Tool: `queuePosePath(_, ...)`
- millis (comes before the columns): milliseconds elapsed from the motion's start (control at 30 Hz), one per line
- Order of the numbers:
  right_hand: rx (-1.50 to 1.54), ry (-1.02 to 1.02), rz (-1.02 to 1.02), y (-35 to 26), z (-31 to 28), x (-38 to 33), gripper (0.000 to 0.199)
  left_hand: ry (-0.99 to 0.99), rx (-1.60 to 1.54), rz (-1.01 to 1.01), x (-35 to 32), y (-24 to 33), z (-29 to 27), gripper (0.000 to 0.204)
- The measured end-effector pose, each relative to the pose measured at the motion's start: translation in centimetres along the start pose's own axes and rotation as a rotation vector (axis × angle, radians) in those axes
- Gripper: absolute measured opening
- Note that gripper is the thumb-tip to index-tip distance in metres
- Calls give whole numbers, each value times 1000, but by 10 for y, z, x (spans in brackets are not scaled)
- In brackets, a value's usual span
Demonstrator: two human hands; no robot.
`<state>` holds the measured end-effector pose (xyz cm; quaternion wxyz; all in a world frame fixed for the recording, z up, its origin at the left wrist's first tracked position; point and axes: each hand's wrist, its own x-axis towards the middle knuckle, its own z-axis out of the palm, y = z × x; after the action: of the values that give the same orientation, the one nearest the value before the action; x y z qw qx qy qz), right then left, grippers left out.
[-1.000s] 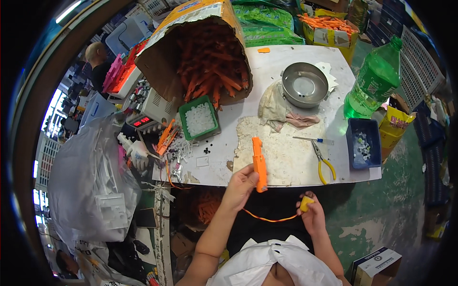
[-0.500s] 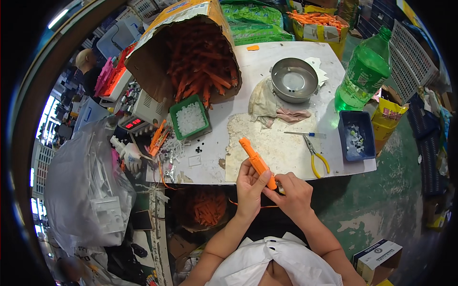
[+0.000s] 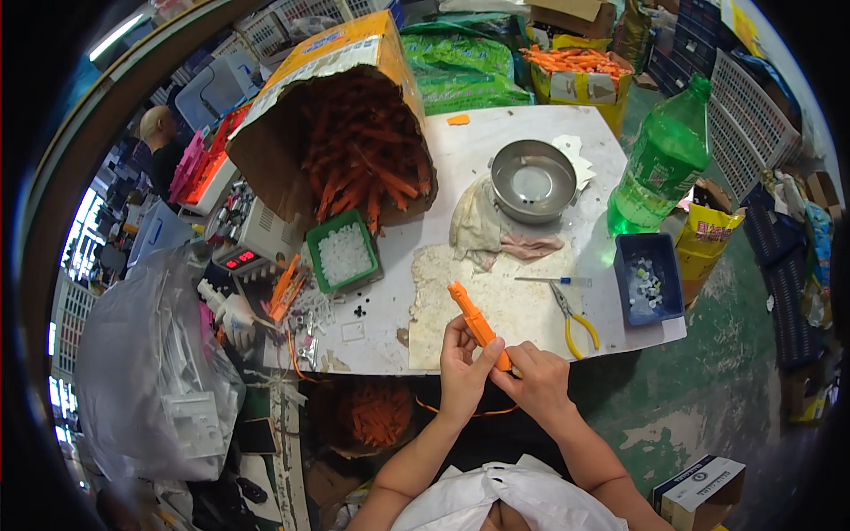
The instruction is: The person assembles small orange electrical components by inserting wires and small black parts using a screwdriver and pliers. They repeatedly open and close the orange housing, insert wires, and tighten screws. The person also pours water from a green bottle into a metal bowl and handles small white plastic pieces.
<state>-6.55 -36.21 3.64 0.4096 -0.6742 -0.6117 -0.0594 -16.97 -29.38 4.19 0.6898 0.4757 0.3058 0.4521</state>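
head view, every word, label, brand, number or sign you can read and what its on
I won't copy wording or numbers, only say where they stand:
Pale device: red lit digits.
Yellow bag: dark red characters.
Green bottle: pale label print, mostly too small.
Lower-right carton: dark print, partly blurred.
Large orange-yellow carton: print too slanted to read surely.
Held orange part: none I can make out.

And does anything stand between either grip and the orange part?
Nothing visible: the left grip holds the orange part, and the right grip is at its lower end; what it covers there is hidden.
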Motion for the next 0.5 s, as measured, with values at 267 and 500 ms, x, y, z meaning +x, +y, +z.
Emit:
queuePosePath(267, 1, 12, 46, 5, 2, 7, 26, -66, -16, -21, 12, -1, 2, 47)
queuePosePath(500, 24, 27, 59, 4, 8, 9, 26, -57, 7, 8, 14, -1, -2, 44)
